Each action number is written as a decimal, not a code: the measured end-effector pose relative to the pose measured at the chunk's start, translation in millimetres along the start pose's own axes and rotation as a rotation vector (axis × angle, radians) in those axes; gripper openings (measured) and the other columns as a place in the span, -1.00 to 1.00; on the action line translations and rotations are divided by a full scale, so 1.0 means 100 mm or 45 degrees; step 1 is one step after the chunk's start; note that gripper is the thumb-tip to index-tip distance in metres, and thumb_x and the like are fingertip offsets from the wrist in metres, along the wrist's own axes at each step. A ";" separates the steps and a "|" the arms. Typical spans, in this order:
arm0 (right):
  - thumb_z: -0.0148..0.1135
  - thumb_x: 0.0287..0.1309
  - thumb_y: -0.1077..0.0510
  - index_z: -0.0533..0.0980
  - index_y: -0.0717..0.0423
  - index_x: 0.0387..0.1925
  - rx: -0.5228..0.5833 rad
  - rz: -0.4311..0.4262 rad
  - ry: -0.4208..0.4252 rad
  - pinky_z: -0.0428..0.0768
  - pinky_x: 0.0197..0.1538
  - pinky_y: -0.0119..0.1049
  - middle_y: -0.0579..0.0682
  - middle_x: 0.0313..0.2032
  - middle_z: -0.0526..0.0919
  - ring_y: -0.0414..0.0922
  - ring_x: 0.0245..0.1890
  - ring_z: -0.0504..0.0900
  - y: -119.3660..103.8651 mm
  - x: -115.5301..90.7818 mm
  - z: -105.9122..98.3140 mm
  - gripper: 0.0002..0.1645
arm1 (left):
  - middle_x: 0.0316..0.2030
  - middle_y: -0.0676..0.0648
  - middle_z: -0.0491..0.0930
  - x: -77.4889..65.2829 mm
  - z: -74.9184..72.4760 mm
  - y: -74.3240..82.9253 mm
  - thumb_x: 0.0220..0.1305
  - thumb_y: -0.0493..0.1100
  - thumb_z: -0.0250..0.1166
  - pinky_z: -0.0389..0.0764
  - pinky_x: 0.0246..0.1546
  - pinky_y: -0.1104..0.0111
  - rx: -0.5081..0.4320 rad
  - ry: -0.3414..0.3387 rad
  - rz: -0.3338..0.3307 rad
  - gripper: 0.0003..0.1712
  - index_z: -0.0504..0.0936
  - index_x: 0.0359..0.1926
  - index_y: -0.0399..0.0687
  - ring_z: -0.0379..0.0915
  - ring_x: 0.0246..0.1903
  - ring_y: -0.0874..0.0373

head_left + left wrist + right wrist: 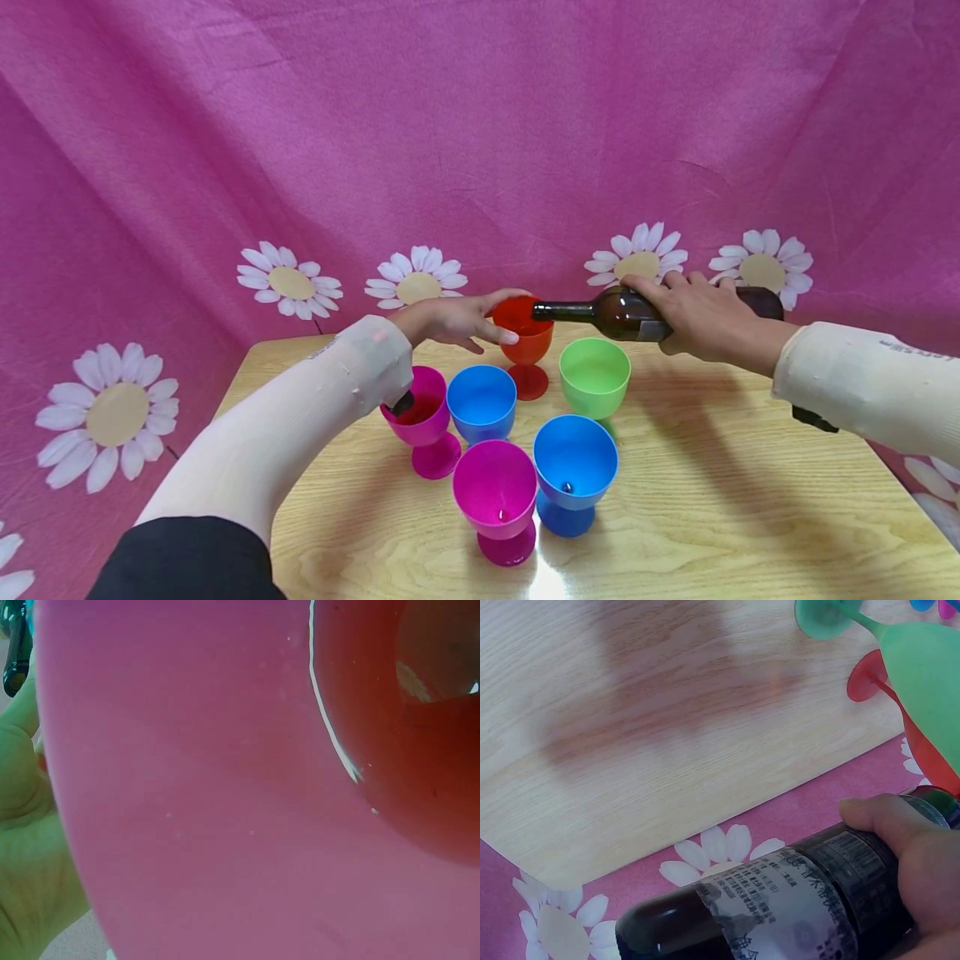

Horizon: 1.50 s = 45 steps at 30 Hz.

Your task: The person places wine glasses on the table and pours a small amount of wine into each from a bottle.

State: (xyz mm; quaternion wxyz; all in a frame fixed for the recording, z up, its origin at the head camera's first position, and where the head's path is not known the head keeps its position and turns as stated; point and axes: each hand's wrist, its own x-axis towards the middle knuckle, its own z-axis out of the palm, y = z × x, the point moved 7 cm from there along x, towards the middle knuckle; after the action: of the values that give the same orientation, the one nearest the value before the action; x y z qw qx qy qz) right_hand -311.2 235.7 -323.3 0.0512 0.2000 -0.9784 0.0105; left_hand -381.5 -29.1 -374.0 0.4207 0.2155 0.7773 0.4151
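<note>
In the head view my right hand grips a dark wine bottle round its body. The bottle lies nearly level, its mouth at the rim of an orange-red goblet. A printed label shows on the bottle in the right wrist view, where my right hand wraps it. My left hand holds the orange-red goblet's bowl from the left, thumb at the front and a finger behind the rim. Under my left wrist stands a magenta goblet with red liquid in it; its bowl fills the left wrist view.
Beside the orange-red goblet is a green goblet. A blue goblet stands in the middle, with another magenta goblet and a second blue goblet nearer the front. A pink flowered cloth hangs behind the wooden table.
</note>
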 end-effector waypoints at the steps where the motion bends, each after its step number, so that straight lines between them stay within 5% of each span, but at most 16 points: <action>1: 0.60 -0.15 0.15 0.20 -0.23 0.48 -0.001 -0.002 0.002 0.40 -0.31 0.12 0.27 -0.07 0.56 0.21 -0.20 0.53 0.00 0.00 0.00 0.16 | 0.50 -0.13 0.16 0.00 0.00 0.00 0.46 -0.18 0.28 0.40 0.34 -0.19 0.000 0.001 0.000 -0.10 0.02 0.60 0.47 0.12 0.47 -0.21; 45: 0.64 -0.14 0.16 0.21 -0.22 0.48 -0.010 -0.014 0.009 0.39 -0.31 0.09 0.26 -0.09 0.56 0.22 -0.18 0.53 -0.02 0.00 -0.03 0.17 | 0.53 -0.15 0.12 -0.01 0.01 0.01 0.48 -0.18 0.27 0.36 0.37 -0.20 -0.004 -0.001 -0.021 -0.10 0.00 0.60 0.48 0.09 0.50 -0.22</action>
State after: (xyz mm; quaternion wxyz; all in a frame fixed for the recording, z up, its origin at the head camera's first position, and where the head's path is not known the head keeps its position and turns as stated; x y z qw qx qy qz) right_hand -309.8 234.5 -320.8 0.0553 0.2052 -0.9771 0.0073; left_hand -380.6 -28.8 -373.2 0.4247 0.2085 0.7783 0.4128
